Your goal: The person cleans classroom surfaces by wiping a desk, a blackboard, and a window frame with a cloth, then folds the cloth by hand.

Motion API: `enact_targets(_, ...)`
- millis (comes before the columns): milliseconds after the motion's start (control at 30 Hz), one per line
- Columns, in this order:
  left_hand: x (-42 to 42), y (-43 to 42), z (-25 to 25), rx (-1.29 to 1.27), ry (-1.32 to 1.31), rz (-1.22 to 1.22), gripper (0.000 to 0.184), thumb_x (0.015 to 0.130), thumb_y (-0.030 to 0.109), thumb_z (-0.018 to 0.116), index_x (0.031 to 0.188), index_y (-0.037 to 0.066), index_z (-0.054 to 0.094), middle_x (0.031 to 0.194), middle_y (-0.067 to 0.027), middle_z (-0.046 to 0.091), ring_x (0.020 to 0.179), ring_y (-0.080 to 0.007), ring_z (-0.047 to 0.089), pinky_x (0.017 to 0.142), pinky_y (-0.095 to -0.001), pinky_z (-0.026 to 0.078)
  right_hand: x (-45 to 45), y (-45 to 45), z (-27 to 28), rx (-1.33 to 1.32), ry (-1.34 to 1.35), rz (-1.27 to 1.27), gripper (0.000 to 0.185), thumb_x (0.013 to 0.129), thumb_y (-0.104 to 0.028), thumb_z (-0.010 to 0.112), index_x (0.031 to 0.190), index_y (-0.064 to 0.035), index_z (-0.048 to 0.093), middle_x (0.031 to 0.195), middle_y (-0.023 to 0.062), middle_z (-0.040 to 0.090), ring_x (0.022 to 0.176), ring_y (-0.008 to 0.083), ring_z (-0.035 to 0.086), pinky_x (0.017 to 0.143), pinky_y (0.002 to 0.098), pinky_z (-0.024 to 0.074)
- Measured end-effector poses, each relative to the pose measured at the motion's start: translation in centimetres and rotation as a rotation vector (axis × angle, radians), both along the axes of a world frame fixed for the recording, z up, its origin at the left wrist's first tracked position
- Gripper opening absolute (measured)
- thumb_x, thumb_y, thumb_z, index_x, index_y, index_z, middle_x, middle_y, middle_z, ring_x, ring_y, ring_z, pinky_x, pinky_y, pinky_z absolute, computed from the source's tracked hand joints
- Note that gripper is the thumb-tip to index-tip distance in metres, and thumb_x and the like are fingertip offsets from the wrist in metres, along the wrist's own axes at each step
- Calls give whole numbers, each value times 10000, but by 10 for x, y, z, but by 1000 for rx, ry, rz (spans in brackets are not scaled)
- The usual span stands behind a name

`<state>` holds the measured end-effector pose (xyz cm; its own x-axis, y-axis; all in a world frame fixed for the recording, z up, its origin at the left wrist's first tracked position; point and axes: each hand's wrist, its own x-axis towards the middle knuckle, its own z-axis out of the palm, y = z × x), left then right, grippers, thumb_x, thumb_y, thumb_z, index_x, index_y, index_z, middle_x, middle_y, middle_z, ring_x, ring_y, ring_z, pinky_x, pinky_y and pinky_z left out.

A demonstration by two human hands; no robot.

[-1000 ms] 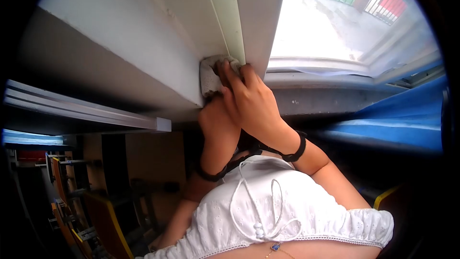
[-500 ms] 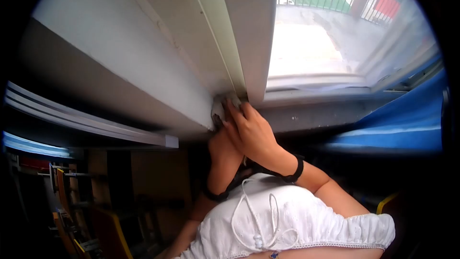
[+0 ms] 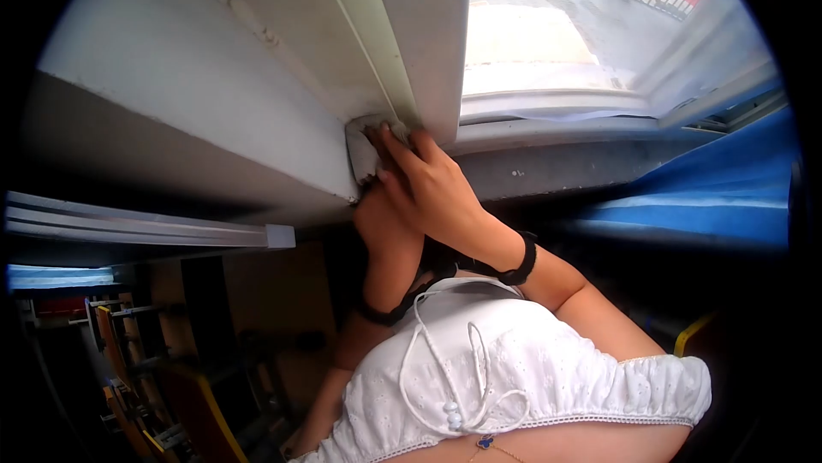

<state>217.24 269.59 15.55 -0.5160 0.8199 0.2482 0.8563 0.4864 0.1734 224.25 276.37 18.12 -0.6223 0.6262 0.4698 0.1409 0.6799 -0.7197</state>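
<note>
A crumpled greyish-white cloth [image 3: 363,155] is bunched in the corner where the window frame meets the sill. My right hand [image 3: 447,196] reaches up from the right, its bent fingers gripping and pressing the cloth against the frame. Below and to the left, my left hand [image 3: 387,221] reaches to the same cloth, its fingers closed on it and partly covered by the right hand. The two hands cross close together. Both wrists wear black bands.
Left of the hands runs a pale wall ledge [image 3: 197,103]. A window pane [image 3: 531,43] is at upper right, above a grey sill [image 3: 565,163]. A blue curtain [image 3: 693,193] hangs at right. Yellow-edged furniture [image 3: 201,399] stands at lower left.
Both hands and the cloth appear higher and further left in the view, as does the window frame, so the camera has tilted. The hands keep hold of the cloth in the corner.
</note>
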Motion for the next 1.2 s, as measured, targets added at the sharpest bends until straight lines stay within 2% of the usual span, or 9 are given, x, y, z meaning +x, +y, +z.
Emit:
enact_targets(133,2,6,3,-90,-47,105,283,835,268,583,957,13,594,673,-160,641,623,-359,637,542,-442,509,8,17,3,-65,-43,133,457,867,-198,616,1280,-29,518,986,219,524,874,399,557,769,418,473)
enact_targets(333,-1,-22,14,-201,-225,-183,251,855,225,572,937,-11,596,663,-201,617,652,-387,626,562,-463,502,31,19,-9,-165,-185,234,345,854,-200,623,1165,-50,614,857,196,552,783,369,566,706,403,466)
enact_targets(567,-1,-42,12,-218,-440,-326,263,825,191,580,1022,16,584,661,-178,626,648,-366,637,592,-469,510,58,27,8,-187,-384,501,312,811,-134,663,1118,-79,666,783,131,526,629,224,580,590,322,470)
enact_targets(633,-5,-51,-6,-159,-447,-328,257,809,196,587,998,22,606,675,-172,637,657,-355,646,596,-455,517,49,27,9,-191,-425,568,242,808,-153,645,1031,-62,672,798,144,555,698,290,588,624,368,481)
enact_targets(767,-3,-83,-27,-228,-478,-132,186,782,197,600,872,39,638,726,-159,654,679,-342,651,619,-454,525,11,6,-3,12,-486,812,168,793,-138,618,930,-60,675,875,154,634,795,337,603,689,407,500)
enact_targets(800,-4,-97,-31,-214,-497,-102,168,779,189,597,837,39,647,736,-149,662,689,-329,657,626,-444,531,-1,-1,-11,27,-449,882,188,789,-105,642,971,-80,679,783,136,609,634,250,598,592,344,481)
enact_targets(833,-2,-109,-42,-95,-541,-27,156,772,171,589,790,30,654,762,-149,667,712,-324,658,634,-442,530,-12,-10,-14,3,-455,935,168,796,-103,637,957,-76,679,783,136,611,633,248,599,591,345,481)
enact_targets(1067,26,-160,-62,139,-531,484,140,777,146,592,790,21,654,740,-148,657,699,-327,652,614,-426,518,-58,-62,-32,128,-534,1239,186,813,-116,641,989,-72,683,803,127,624,651,238,622,593,334,490)
enact_targets(1200,55,-148,-116,224,-484,617,161,781,144,595,860,4,610,714,-169,633,671,-342,634,583,-436,508,-61,-53,-76,131,-526,1393,240,798,-68,638,1034,-69,683,811,123,609,658,241,613,608,323,491)
